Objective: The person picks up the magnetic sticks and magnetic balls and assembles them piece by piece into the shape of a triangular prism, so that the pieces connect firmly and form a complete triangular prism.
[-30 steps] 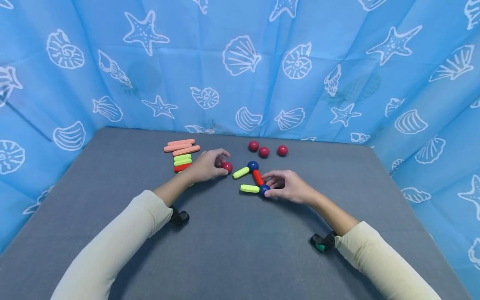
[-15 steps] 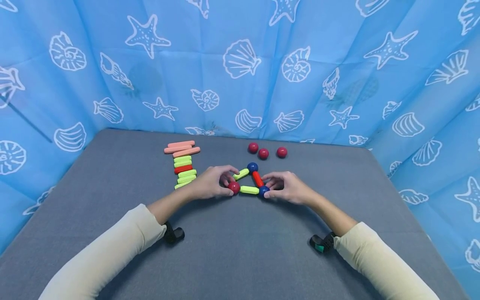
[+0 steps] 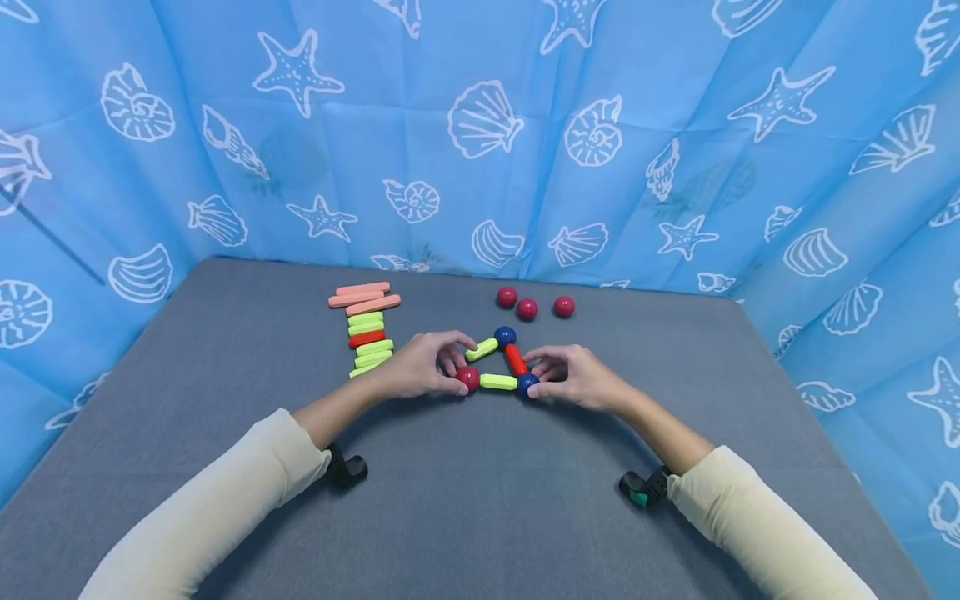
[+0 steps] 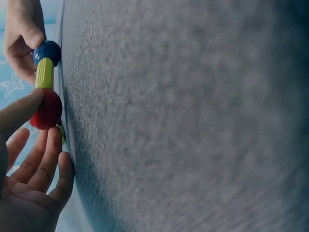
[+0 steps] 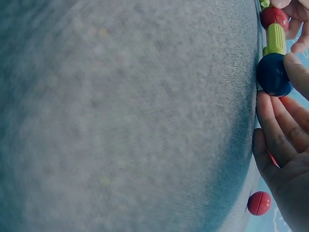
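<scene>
My left hand [image 3: 422,367] pinches a red ball [image 3: 468,379] between thumb and fingers at the left end of a yellow-green rod [image 3: 498,382]. That rod's other end meets a blue ball [image 3: 528,383], which my right hand [image 3: 581,377] pinches. From there a red rod [image 3: 516,358] runs up to a second blue ball [image 3: 506,335]. Another yellow-green rod [image 3: 482,349] slants from this far ball down toward the fingers of my left hand. In the left wrist view the red ball [image 4: 47,109] and rod line up with the blue ball [image 4: 47,52].
Three red balls [image 3: 527,309] lie at the back of the grey table [image 3: 480,517]. At the back left are salmon-coloured rods [image 3: 373,303], with a column of yellow-green rods [image 3: 366,318] and one red rod [image 3: 367,337] below. A blue shell-print curtain [image 3: 420,125] hangs behind.
My left hand has brought the red ball nearer and slightly right, against the free end of the near yellow-green rod. My right hand has stayed at the near blue ball.
</scene>
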The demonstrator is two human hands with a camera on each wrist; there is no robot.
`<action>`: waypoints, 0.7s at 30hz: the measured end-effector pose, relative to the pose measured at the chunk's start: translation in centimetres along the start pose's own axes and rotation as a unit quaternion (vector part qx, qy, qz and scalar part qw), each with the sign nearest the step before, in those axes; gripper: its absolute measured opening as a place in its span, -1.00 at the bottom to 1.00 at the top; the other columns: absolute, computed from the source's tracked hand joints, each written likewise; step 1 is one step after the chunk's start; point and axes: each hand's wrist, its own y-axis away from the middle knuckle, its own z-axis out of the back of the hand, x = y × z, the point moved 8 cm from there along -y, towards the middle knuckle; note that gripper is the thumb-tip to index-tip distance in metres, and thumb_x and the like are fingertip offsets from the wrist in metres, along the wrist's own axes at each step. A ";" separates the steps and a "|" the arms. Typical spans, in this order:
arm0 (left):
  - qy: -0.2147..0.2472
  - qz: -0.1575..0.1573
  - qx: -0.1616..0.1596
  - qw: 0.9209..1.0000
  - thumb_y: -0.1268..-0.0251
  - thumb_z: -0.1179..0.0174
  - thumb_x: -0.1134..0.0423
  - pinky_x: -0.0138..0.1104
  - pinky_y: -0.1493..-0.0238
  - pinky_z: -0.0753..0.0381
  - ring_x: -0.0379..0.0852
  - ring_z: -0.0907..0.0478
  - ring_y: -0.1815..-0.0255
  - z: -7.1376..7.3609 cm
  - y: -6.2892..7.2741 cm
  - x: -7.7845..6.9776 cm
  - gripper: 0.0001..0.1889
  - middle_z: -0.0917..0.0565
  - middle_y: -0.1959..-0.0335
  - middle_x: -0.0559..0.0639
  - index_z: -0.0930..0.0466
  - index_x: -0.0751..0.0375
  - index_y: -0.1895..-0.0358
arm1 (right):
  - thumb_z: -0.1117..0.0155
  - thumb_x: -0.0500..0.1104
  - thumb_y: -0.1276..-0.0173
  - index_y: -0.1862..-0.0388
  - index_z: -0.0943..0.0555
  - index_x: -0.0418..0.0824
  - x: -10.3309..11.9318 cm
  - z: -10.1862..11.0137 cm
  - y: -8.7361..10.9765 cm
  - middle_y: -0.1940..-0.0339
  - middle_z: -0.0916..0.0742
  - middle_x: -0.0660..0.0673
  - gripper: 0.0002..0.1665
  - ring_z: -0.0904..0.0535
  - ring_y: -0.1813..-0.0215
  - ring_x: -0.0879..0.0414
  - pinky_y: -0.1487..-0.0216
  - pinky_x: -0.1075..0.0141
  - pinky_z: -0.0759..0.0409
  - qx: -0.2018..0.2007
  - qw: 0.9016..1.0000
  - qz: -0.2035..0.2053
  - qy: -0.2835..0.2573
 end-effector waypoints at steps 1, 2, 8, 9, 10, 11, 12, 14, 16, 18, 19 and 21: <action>0.002 -0.002 0.002 1.000 -0.13 -0.47 0.30 -0.28 0.05 -0.62 -0.10 -0.58 0.15 0.0 0.0 0.0 -0.39 -0.63 0.12 -0.02 -0.48 0.18 -0.28 | -0.45 -0.18 -0.27 -0.26 -0.53 -0.35 0.0 0.0 0.0 0.12 -0.74 -0.14 -0.40 -0.68 0.09 0.05 0.01 0.24 -0.65 -0.001 1.000 -0.001 0.001; 0.004 -0.003 0.003 1.000 -0.13 -0.47 0.29 -0.27 0.05 -0.62 -0.09 -0.58 0.14 0.0 0.1 0.0 -0.39 -0.63 0.11 -0.01 -0.47 0.18 -0.28 | -0.46 -0.19 -0.27 -0.26 -0.53 -0.35 0.1 0.0 0.0 0.12 -0.74 -0.14 -0.40 -0.68 0.08 0.05 0.00 0.24 -0.65 -0.001 1.000 -0.002 0.002; -0.024 0.008 0.013 1.000 -0.14 -0.46 0.17 -0.06 -0.22 -0.50 0.02 -0.49 -0.20 0.0 -0.4 0.4 -0.20 -0.50 -0.28 0.11 -0.29 0.14 -0.45 | -0.46 -0.20 -0.26 -0.25 -0.54 -0.35 0.0 0.0 0.0 0.13 -0.74 -0.13 -0.40 -0.68 0.09 0.05 0.02 0.27 -0.65 -0.003 1.000 -0.004 0.005; -0.035 0.014 0.021 0.999 -0.14 -0.46 0.14 -0.01 -0.27 -0.45 0.03 -0.43 -0.27 -0.1 -0.5 0.6 -0.15 -0.44 -0.36 0.11 -0.24 0.11 -0.49 | -0.46 -0.20 -0.26 -0.25 -0.54 -0.35 0.0 0.0 0.0 0.13 -0.74 -0.13 -0.40 -0.68 0.10 0.05 0.03 0.28 -0.65 -0.003 1.000 -0.004 0.005; -0.046 0.017 0.032 0.998 -0.15 -0.45 0.11 0.02 -0.30 -0.41 0.05 -0.37 -0.33 -0.2 -0.7 0.7 -0.12 -0.38 -0.42 0.10 -0.19 0.09 -0.53 | -0.46 -0.20 -0.26 -0.24 -0.54 -0.35 0.1 0.0 0.0 0.14 -0.74 -0.13 -0.40 -0.68 0.10 0.05 0.03 0.28 -0.65 -0.003 1.000 -0.002 0.005; -0.056 0.017 0.045 0.997 -0.14 -0.45 0.09 0.05 -0.33 -0.36 0.06 -0.32 -0.36 -0.4 -0.9 0.8 -0.09 -0.33 -0.46 0.10 -0.16 0.06 -0.55 | -0.46 -0.20 -0.26 -0.24 -0.54 -0.36 0.1 0.0 0.0 0.14 -0.74 -0.14 -0.40 -0.68 0.11 0.05 0.04 0.28 -0.65 -0.004 1.000 0.000 0.004; -0.062 0.016 0.059 0.996 -0.15 -0.45 0.08 0.06 -0.35 -0.33 0.07 -0.28 -0.38 -0.6 -1.1 0.8 -0.08 -0.30 -0.49 0.09 -0.15 0.04 -0.56 | -0.46 -0.20 -0.26 -0.24 -0.54 -0.36 0.1 0.0 0.1 0.14 -0.74 -0.14 -0.41 -0.68 0.11 0.05 0.04 0.27 -0.65 -0.004 1.000 0.002 0.004; -0.070 0.016 0.082 0.994 -0.15 -0.44 0.08 0.07 -0.35 -0.31 0.08 -0.24 -0.39 -0.8 -1.3 0.8 -0.12 -0.31 -0.49 0.07 -0.20 0.01 -0.54 | -0.46 -0.20 -0.27 -0.23 -0.54 -0.38 0.2 0.0 0.1 0.15 -0.75 -0.15 -0.42 -0.68 0.11 0.04 0.04 0.25 -0.66 -0.005 1.000 0.008 0.004; -0.070 0.014 0.093 0.993 -0.16 -0.44 0.10 0.06 -0.35 -0.31 0.07 -0.23 -0.39 -1.0 -1.5 0.7 -0.18 -0.33 -0.48 0.06 -0.28 0.00 -0.50 | -0.45 -0.19 -0.27 -0.23 -0.54 -0.39 0.2 -0.1 0.1 0.15 -0.75 -0.15 -0.42 -0.68 0.11 0.04 0.03 0.23 -0.66 -0.004 1.000 0.010 0.004; -0.062 0.019 0.095 0.993 -0.17 -0.43 0.14 0.04 -0.36 -0.31 0.07 -0.24 -0.39 -1.1 -1.5 0.6 -0.25 -0.36 -0.45 0.06 -0.36 0.01 -0.46 | -0.45 -0.18 -0.28 -0.23 -0.54 -0.37 0.2 -0.1 0.1 0.14 -0.75 -0.14 -0.42 -0.68 0.10 0.05 0.01 0.22 -0.65 -0.002 1.000 0.006 0.003; -0.058 0.023 0.093 0.994 -0.18 -0.43 0.16 0.04 -0.36 -0.31 0.06 -0.25 -0.39 -1.1 -1.5 0.6 -0.27 -0.37 -0.44 0.06 -0.38 0.01 -0.44 | -0.45 -0.19 -0.27 -0.23 -0.54 -0.37 0.2 -0.1 0.1 0.14 -0.75 -0.14 -0.41 -0.68 0.10 0.04 0.00 0.20 -0.65 -0.002 1.000 0.005 0.002; -0.047 0.030 0.088 0.995 -0.19 -0.42 0.19 0.02 -0.36 -0.33 0.06 -0.27 -0.39 -1.1 -1.4 0.5 -0.31 -0.39 -0.42 0.07 -0.40 0.02 -0.42 | -0.46 -0.19 -0.27 -0.24 -0.54 -0.35 0.2 -0.1 0.0 0.13 -0.74 -0.13 -0.41 -0.67 0.09 0.05 -0.01 0.19 -0.65 0.000 1.000 -0.003 0.003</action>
